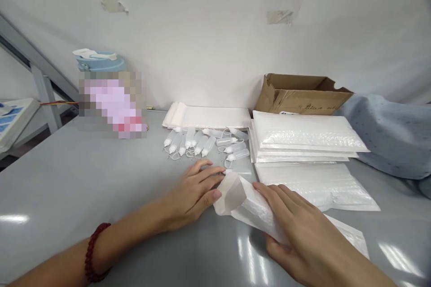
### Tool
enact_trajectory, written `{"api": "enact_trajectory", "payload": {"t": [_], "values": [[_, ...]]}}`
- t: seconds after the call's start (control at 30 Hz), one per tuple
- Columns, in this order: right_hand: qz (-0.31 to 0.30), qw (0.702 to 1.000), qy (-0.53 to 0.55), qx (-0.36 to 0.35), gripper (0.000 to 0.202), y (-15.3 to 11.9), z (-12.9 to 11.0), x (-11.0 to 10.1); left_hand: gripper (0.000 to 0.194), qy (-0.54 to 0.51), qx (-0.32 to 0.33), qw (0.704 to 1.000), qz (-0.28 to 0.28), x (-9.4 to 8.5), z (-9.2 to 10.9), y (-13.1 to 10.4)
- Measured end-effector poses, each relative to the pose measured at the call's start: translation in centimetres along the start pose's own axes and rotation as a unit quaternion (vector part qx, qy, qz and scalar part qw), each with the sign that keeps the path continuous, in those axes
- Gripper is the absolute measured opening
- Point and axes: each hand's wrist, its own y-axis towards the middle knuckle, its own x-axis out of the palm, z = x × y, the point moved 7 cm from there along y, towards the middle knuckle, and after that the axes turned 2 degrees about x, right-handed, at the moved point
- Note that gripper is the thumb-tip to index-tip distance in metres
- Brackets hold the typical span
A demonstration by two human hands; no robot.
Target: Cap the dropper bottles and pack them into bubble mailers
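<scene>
My right hand (pixel 292 228) grips a white bubble mailer (pixel 256 208), thumb below and fingers on top. Its gaping mouth faces left, toward my left hand (pixel 198 190). That hand has its fingers stretched out and apart, the thumb by the mailer's mouth. One fingertip is at the cap of a small clear dropper bottle (pixel 240 173), partly hidden behind the mailer; whether they touch I cannot tell. Several similar bottles with white caps and thin loops lie beyond, in a left group (pixel 190 140) and a right group (pixel 235 147).
Padded mailers are stacked (pixel 306 132) at the right, with another mailer (pixel 313 184) in front. Behind stands an open cardboard box (pixel 306 98). Flat white mailers (pixel 215 116) lie against the wall. A blue container (pixel 101 62) and a blurred pink thing (pixel 114 103) are at back left; blue cloth (pixel 390 134) lies right.
</scene>
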Motion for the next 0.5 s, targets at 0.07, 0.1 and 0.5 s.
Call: {"api": "enact_trajectory", "payload": {"t": [0.07, 0.1, 0.5], "values": [[-0.023, 1.000, 0.013, 0.014, 0.064, 0.0, 0.2, 0.5, 0.033, 0.003, 0.002, 0.999, 0.047, -0.7, -0.1, 0.1], [-0.036, 0.999, 0.022, 0.023, 0.064, 0.1, 0.3, 0.8, 0.030, 0.001, -0.001, 0.997, 0.082, -1.4, -0.3, 0.0], [-0.106, 0.987, 0.101, 0.060, 0.078, 0.9, -0.1, 1.9, 0.013, -0.039, 0.060, 0.971, 0.228, -5.5, 2.1, -1.9]]}}
